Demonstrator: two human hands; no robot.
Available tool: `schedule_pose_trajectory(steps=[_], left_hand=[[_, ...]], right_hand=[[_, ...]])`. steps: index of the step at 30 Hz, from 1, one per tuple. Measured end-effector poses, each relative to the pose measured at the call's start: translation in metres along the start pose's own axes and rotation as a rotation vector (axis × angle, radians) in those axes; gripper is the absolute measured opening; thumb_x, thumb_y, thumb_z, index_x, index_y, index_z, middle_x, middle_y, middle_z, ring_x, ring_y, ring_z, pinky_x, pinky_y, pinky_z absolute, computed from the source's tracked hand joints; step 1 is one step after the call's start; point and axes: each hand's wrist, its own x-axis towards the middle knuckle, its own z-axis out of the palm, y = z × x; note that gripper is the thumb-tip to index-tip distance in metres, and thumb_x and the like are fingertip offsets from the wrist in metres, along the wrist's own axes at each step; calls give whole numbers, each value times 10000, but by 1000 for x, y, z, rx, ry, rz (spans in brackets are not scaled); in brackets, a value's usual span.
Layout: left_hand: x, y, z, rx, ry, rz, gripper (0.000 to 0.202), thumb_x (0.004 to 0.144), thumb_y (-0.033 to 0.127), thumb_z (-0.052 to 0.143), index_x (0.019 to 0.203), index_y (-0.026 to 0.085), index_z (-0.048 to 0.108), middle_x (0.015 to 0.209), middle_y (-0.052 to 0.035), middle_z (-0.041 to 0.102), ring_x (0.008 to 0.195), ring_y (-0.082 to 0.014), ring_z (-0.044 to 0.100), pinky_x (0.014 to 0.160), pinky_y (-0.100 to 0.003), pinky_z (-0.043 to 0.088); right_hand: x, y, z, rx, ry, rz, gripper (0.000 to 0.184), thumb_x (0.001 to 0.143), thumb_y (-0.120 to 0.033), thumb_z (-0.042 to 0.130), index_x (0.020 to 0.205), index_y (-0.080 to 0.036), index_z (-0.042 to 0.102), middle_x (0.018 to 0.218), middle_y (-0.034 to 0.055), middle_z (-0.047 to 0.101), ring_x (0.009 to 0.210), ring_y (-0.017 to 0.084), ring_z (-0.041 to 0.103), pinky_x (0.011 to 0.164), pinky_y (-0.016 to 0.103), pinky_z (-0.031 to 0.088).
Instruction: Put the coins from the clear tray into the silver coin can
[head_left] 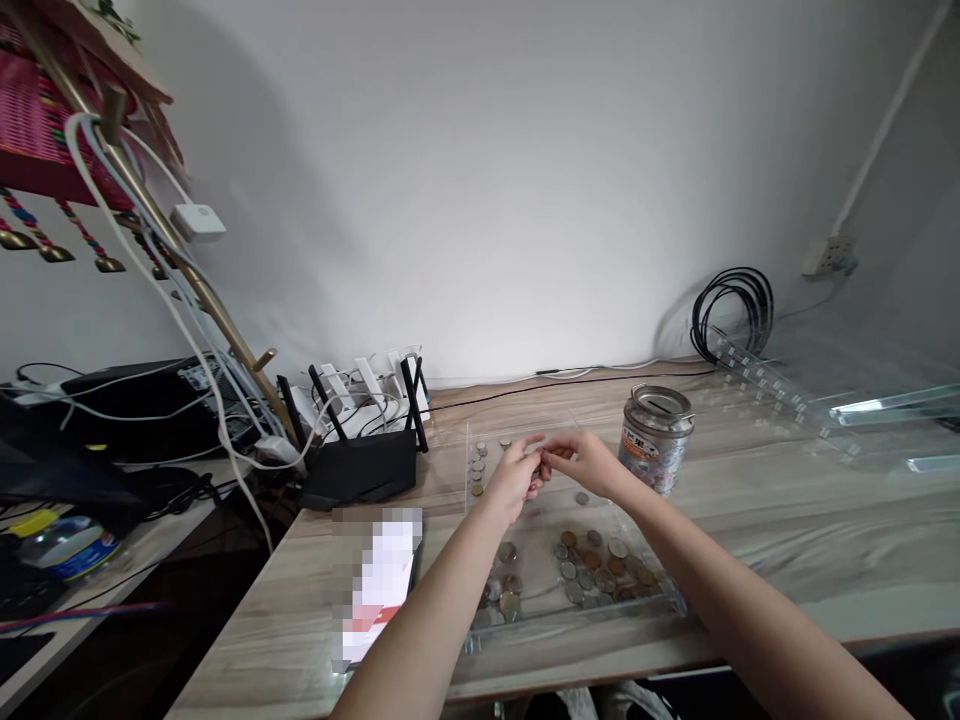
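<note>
My two hands meet over a clear plastic tray (pixel 540 622) on the wooden desk. My left hand (pixel 516 474) is turned up with its fingers curled around what look like coins, mostly hidden. The fingertips of my right hand (pixel 583 460) are pinched together against the left fingers; whatever they grip is too small to make out. Loose silver and brass-coloured coins (pixel 589 577) lie in the tray's near right part, with another group of coins (pixel 510 605) at near left. Small coins (pixel 478 465) are lined up along the far left side. A single coin (pixel 582 497) lies below my right hand.
A metal can (pixel 657 438) with a slotted lid stands right of the tray. To the left are a phone (pixel 382 585) and a black router (pixel 364 465) with antennas. Coiled black cable (pixel 733 312) and clear plastic pieces (pixel 787 390) sit at the back right.
</note>
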Motion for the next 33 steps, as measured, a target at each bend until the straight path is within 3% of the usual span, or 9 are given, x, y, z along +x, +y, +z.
schedule_pose_trajectory(steps=[3, 7, 10, 17, 20, 23, 25, 29, 33], left_hand=[[-1, 0, 0, -45, -69, -49, 243, 753, 245, 444, 972, 154, 496, 516, 33, 443, 350, -24, 315, 336, -141, 95], [-1, 1, 0, -144, -40, -202, 194, 726, 126, 388, 850, 85, 531, 572, -23, 493, 418, -49, 413, 351, -153, 205], [1, 1, 0, -155, 31, -218, 242, 674, 23, 358, 858, 65, 509, 651, -75, 556, 474, -63, 467, 401, -162, 289], [2, -1, -2, -63, -22, -145, 176, 670, 11, 389, 785, 114, 473, 709, -88, 600, 452, -46, 450, 380, -147, 238], [2, -2, -2, -38, -19, -85, 43, 695, 96, 453, 707, 134, 437, 689, -79, 600, 426, -33, 422, 364, -142, 188], [1, -2, -2, 2, -31, -39, 82, 696, 193, 511, 708, 141, 448, 637, -48, 586, 366, -14, 347, 351, -148, 130], [0, -2, -1, 18, -34, -29, 125, 683, 242, 540, 723, 142, 475, 556, -2, 538, 335, -6, 293, 348, -154, 104], [0, -2, -2, -26, -19, -30, 137, 664, 248, 561, 730, 135, 520, 449, 62, 403, 312, -2, 238, 345, -161, 76], [4, -3, -3, -119, 22, -56, 76, 676, 181, 532, 646, 116, 507, 454, 47, 408, 326, 0, 264, 336, -152, 98]], right_hand=[[-2, -1, -8, -67, 192, 29, 232, 722, -328, 474, 760, -182, 652, 681, 22, 642, 593, 124, 527, 568, 224, 387], [-16, 6, -58, -452, 756, 185, 244, 710, -350, 477, 821, -229, 657, 747, 35, 627, 620, 144, 501, 581, 262, 362], [-28, 19, -95, -631, 921, 370, 239, 665, -361, 510, 786, -227, 668, 699, 56, 601, 637, 176, 494, 530, 272, 330], [-34, 44, -107, -669, 809, 473, 220, 626, -346, 515, 720, -232, 678, 650, 57, 597, 614, 194, 491, 494, 279, 306], [-31, 39, -104, -717, 842, 356, 241, 644, -328, 501, 764, -210, 673, 699, 67, 614, 667, 205, 494, 559, 301, 337], [-24, 25, -90, -651, 949, 170, 288, 708, -308, 447, 868, -175, 645, 793, 74, 622, 697, 185, 496, 629, 298, 357], [-18, 13, -71, -487, 814, 89, 284, 738, -322, 427, 849, -172, 642, 771, 62, 626, 639, 153, 500, 600, 266, 368], [-6, -1, -26, -174, 255, -25, 247, 725, -350, 477, 786, -186, 651, 692, 24, 638, 600, 124, 524, 560, 220, 386], [-3, -2, -1, -139, 134, -5, 201, 724, -290, 484, 781, -200, 654, 683, 9, 641, 593, 114, 530, 556, 214, 384]])
